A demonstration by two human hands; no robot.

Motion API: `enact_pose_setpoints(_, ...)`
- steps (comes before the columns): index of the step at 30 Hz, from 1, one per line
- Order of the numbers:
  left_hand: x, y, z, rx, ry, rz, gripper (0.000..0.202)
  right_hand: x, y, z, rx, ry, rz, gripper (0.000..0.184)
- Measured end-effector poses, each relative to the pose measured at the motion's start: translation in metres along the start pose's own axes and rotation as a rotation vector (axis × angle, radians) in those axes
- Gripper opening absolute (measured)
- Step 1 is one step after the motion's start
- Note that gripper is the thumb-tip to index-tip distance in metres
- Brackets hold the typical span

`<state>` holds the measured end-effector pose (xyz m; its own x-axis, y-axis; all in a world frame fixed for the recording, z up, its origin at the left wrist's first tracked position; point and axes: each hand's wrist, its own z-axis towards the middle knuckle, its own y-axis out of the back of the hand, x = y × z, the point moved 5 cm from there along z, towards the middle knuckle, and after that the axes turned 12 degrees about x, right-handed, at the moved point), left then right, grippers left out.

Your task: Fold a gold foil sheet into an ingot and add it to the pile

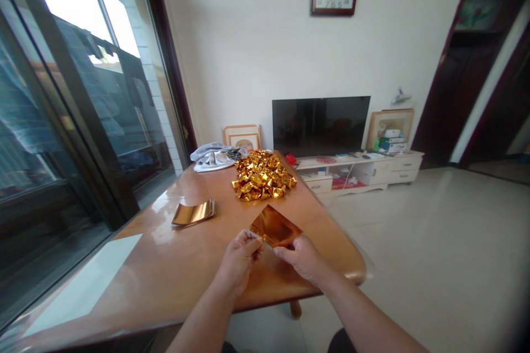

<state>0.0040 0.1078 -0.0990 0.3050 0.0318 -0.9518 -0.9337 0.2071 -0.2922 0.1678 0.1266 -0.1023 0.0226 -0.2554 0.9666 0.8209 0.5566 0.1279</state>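
Observation:
A sheet of shiny gold foil paper (276, 225) is held above the near part of the wooden table. My left hand (242, 256) pinches its left corner between thumb and fingers, where a pale edge shows. On the right side, my right hand (304, 258) grips the sheet with the thumb at its near edge and the fingers partly hidden. Farther back lies a heap of folded gold foil pieces (265, 176). To the left rests a small stack of flat gold foil sheets (194, 213), slightly curled.
The wooden table (165, 281) bears a pale sheet (89, 281) at left and a grey-white cloth bundle (215, 155) at its far end. Beyond stand a television (321, 126) and a low white cabinet (376, 174). Glass sliding doors (111, 121) flank the left side.

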Motion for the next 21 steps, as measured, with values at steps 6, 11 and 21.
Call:
enact_pose_setpoints(6,-0.017,0.003,-0.007,0.025,-0.064,0.203,0.03,-0.001,0.003,-0.005,-0.082,-0.037,-0.243,0.022)
enact_pose_setpoints(11,-0.027,0.009,-0.011,0.031,-0.077,0.299,0.023,0.012,0.001,-0.011,-0.037,0.007,-0.378,0.006)
enact_pose_setpoints(21,-0.033,0.021,-0.009,0.124,-0.273,1.099,0.018,0.023,0.008,-0.017,-0.088,0.051,-0.652,0.017)
